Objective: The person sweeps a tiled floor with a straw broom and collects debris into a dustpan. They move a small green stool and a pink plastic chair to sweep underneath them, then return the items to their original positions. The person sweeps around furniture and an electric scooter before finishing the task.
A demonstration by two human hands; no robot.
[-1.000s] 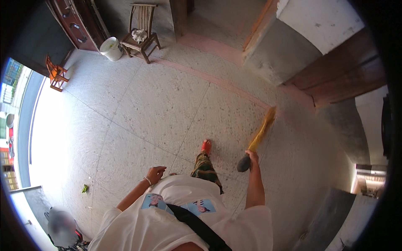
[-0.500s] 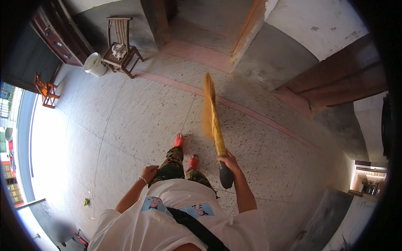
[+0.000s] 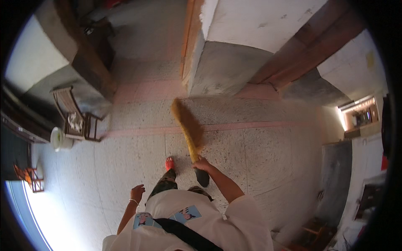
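My right hand grips the handle of a yellow broom. Its bristles point forward, low over the speckled stone floor, and its dark handle end sticks out below my fist. My left hand hangs free at my side with fingers loosely apart, a thin bracelet on the wrist, holding nothing. Below me my red-sandalled foot steps forward. My white shirt with a black strap fills the lower edge.
A grey pillar with a white top stands ahead, wooden door frames beside it. At the left are a wooden chair with things on its seat, a white bucket and a small orange chair. A pink strip crosses the floor.
The view has turned left and moved toward the pillar. The broom has swung from my right side to in front of me, bristles forward. My left hand stayed at my side.
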